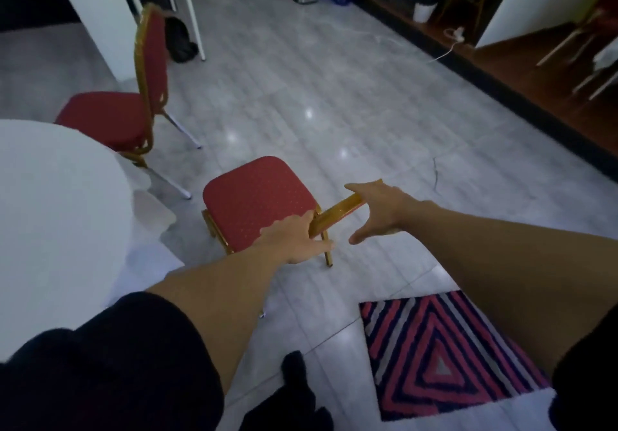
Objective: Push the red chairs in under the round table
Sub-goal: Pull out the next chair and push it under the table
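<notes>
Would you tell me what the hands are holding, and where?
Both hands, left and right, are on the near red chair's gold backrest top rail, not fully closed.

No legible text — no labels, signs.

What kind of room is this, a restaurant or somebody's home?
Probably a banquet or function room rather than a home. The clues: a round table draped in white cloth, gold-framed red banquet chairs around it, more of them stored at the far right, and a polished grey tile floor.
</notes>
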Motion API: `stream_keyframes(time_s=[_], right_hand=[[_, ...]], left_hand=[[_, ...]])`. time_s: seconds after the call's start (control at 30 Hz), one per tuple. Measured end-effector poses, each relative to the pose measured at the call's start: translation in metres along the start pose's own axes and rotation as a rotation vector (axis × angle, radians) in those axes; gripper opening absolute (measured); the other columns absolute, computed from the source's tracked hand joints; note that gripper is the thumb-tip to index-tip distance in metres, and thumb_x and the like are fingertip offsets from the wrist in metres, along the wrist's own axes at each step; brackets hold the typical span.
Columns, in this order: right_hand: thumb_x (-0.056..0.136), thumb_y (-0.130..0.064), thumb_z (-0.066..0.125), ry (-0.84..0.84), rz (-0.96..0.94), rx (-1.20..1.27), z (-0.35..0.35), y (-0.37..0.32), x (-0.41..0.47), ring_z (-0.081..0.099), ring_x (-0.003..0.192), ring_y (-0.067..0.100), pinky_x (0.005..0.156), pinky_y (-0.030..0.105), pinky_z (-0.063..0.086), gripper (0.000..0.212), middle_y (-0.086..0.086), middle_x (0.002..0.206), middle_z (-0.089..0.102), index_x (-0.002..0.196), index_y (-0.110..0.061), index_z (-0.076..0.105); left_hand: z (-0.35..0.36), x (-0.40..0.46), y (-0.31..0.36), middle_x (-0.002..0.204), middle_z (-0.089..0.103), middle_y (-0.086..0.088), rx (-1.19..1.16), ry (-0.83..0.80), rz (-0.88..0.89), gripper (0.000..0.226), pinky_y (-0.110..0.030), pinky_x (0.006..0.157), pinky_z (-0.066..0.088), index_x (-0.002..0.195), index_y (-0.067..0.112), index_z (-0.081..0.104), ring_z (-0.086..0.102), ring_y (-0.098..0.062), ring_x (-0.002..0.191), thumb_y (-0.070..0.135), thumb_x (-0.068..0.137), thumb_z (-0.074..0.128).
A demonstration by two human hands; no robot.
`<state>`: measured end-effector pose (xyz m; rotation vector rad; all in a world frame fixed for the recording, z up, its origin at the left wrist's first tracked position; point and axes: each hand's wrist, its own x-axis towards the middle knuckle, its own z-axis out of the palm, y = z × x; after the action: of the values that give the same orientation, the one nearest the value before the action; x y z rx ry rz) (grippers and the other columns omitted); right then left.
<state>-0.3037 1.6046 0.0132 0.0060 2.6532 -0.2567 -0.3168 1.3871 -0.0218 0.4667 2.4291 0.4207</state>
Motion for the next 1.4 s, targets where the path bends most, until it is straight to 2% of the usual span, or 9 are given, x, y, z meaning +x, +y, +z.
stream_keyframes(time_s=[0.2,0.3,0.4,0.5,0.63,0.83,1.07,1.2,1.4], right_hand=[[0.071,-0.062,0.089,-0.129,-0.163,-0.228,0.001,0.017,0.067,0.043,0.145,0.026,0.123,0.053,0.023,0.107,0.002,0.152,0.054,0.16,-0.032,0.037],[0.081,-0.054,0.085,-0.167,-0.263,-0.3,0.0,0.016,0.082,0.053,0.125,0.02,0.114,0.045,0.029,0.075,-0.007,0.119,0.059,0.146,-0.034,0.054],[0.092,-0.041,0.075,-0.176,-0.351,-0.294,0.001,0.019,0.098,0.058,0.102,0.014,0.084,0.024,0.04,0.046,-0.01,0.111,0.068,0.135,-0.042,0.061],[0.093,-0.032,0.068,-0.228,-0.4,-0.257,0.006,0.026,0.108,0.067,0.087,0.015,0.077,0.034,0.056,0.047,-0.011,0.101,0.071,0.135,-0.052,0.059],[0.094,-0.035,0.069,-0.253,-0.508,-0.302,0.005,0.034,0.12,0.068,0.087,0.015,0.08,0.037,0.057,0.042,-0.009,0.103,0.074,0.133,-0.047,0.061],[0.089,-0.029,0.069,-0.251,-0.701,-0.406,-0.007,0.047,0.139,0.062,0.075,0.016,0.073,0.032,0.054,0.023,-0.009,0.086,0.068,0.112,-0.034,0.071],[0.089,-0.025,0.061,-0.262,-0.883,-0.466,-0.016,0.069,0.148,0.065,0.071,0.019,0.068,0.037,0.057,0.019,-0.003,0.081,0.07,0.101,-0.031,0.074],[0.09,-0.026,0.066,-0.294,-0.999,-0.523,-0.018,0.073,0.145,0.065,0.07,0.016,0.074,0.04,0.061,0.03,-0.008,0.082,0.071,0.115,-0.04,0.075],[0.089,-0.028,0.063,-0.331,-1.189,-0.614,-0.008,0.053,0.132,0.064,0.069,0.019,0.07,0.036,0.058,0.032,-0.01,0.073,0.065,0.115,-0.043,0.074]], left_hand=[[0.021,0.048,-0.015,0.105,0.073,-0.001,-0.192,-0.006,-0.02,0.037,-0.045,0.096,0.058,0.127,0.039,0.063,0.072,-0.03,0.103,0.053,0.093,0.06],[0.026,0.057,-0.015,0.105,0.074,-0.001,-0.211,0.018,-0.027,0.04,-0.039,0.09,0.058,0.135,0.038,0.062,0.071,-0.027,0.097,0.038,0.096,0.062],[0.029,0.059,-0.013,0.107,0.074,-0.004,-0.185,0.063,-0.013,0.048,-0.036,0.084,0.058,0.144,0.034,0.056,0.069,-0.023,0.09,0.025,0.097,0.062],[0.034,0.059,-0.012,0.12,0.071,-0.005,-0.114,0.097,-0.004,0.06,-0.038,0.094,0.055,0.155,0.032,0.046,0.068,-0.026,0.104,0.024,0.097,0.062],[0.035,0.062,-0.012,0.13,0.068,-0.006,-0.076,0.093,-0.08,0.066,-0.045,0.104,0.054,0.16,0.031,0.039,0.064,-0.027,0.113,0.029,0.096,0.058],[0.035,0.061,0.013,0.114,0.073,-0.009,-0.103,0.169,-0.221,0.047,-0.043,0.097,0.054,0.142,0.033,0.06,0.068,-0.032,0.102,0.031,0.096,0.056],[0.06,0.057,0.068,0.091,0.068,-0.004,-0.243,0.262,-0.379,0.033,-0.035,0.084,0.046,0.124,0.032,0.07,0.067,-0.032,0.091,0.025,0.095,0.057],[0.093,0.049,0.096,0.098,0.071,-0.01,-0.373,0.325,-0.5,0.034,-0.036,0.08,0.05,0.127,0.019,0.067,0.068,-0.032,0.089,0.026,0.095,0.058],[0.132,0.021,0.123,0.096,0.074,-0.007,-0.497,0.451,-0.642,0.025,-0.033,0.075,0.05,0.114,0.023,0.069,0.07,-0.03,0.086,0.024,0.09,0.06]])
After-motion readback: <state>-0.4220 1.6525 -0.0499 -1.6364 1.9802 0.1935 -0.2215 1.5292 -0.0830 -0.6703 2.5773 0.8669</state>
